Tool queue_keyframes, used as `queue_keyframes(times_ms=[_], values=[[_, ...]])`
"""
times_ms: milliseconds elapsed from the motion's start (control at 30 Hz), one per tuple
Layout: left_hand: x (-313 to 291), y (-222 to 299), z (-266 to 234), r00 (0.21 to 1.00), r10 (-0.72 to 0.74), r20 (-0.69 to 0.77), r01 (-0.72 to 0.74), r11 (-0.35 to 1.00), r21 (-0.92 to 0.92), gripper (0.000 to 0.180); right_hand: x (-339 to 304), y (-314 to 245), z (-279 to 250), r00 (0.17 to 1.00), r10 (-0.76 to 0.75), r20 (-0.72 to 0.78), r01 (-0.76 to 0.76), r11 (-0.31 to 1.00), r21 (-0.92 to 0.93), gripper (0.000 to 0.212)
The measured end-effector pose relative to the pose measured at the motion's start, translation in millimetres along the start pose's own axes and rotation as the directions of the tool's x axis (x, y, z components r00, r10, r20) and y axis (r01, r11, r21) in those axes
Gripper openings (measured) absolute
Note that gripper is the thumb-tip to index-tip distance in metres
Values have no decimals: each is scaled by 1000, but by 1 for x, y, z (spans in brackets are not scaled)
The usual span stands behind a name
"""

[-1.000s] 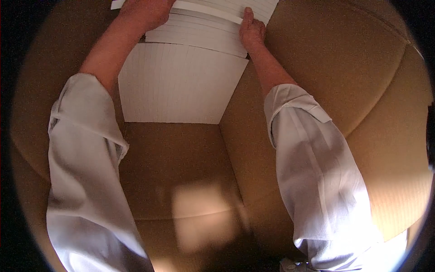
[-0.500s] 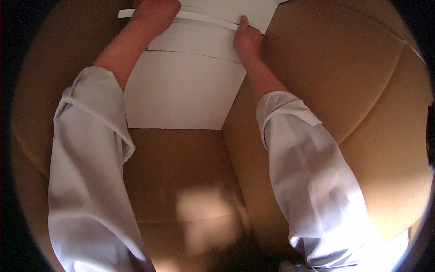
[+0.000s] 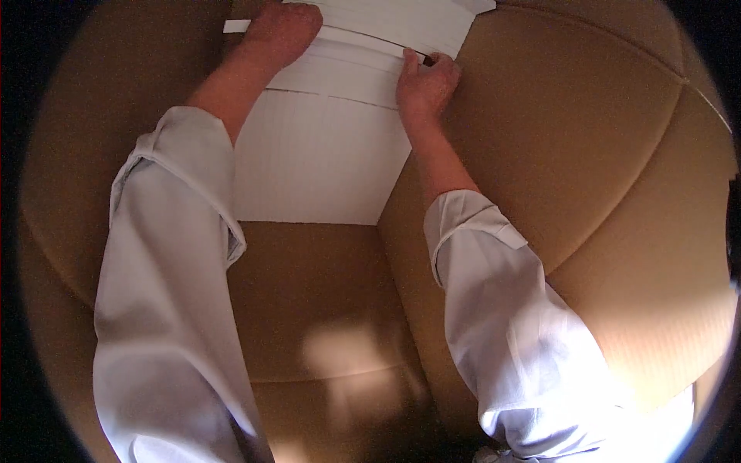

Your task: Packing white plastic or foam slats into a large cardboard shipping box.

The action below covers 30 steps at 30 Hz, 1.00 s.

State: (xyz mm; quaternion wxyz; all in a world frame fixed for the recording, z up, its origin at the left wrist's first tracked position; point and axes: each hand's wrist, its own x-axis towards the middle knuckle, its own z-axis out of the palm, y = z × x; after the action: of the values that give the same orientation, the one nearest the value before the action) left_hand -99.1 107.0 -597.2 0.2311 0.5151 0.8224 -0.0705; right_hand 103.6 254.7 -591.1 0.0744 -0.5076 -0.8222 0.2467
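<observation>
A white cardboard piece (image 3: 324,154) with a crease across it lies at the far end inside a large brown cardboard box. My left hand (image 3: 285,35) is closed on its upper part, over a narrow white edge strip that sticks out past my wrist on the left. At the right end of that same strip, my right hand (image 3: 428,85) has its thumb and fingers bent around the edge. A small dark gap shows between the thumb and forefinger. More white card reaches up behind both hands to the top of the view. What lies under my left fingers is hidden.
Tall brown walls of the box (image 3: 571,139) rise on the left and right. The box's brown bottom (image 3: 309,285) carries a patch of light. Bright light falls on my right sleeve (image 3: 517,339) and the lower right wall.
My left hand has shifted slightly right and down. The right hand has turned and its fingers now curl over the strip's end; the strip looks straighter, and the white piece sits slightly differently.
</observation>
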Motion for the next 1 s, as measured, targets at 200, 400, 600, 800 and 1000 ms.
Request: queue_keyframes(times_ms=[200,400,600,800,1000], values=[[-22,18,-55,986,-163,13,163,974,-159,51,12,21,3,937,-348,-35,342,931,-124,36],[-52,-9,-8,748,-356,-561,349,929,-124,68,7,26,9,963,-270,-18,266,955,-130,41],[-50,-3,12,631,-702,-331,393,657,-644,76,6,20,8,965,-247,85,256,959,-121,43],[-39,-5,22,576,-780,-243,435,544,-717,89,-14,-5,16,889,-409,207,439,889,-130,63],[-26,-20,43,641,-757,-123,452,502,-737,84,-24,-18,22,838,-399,372,480,864,-154,85]])
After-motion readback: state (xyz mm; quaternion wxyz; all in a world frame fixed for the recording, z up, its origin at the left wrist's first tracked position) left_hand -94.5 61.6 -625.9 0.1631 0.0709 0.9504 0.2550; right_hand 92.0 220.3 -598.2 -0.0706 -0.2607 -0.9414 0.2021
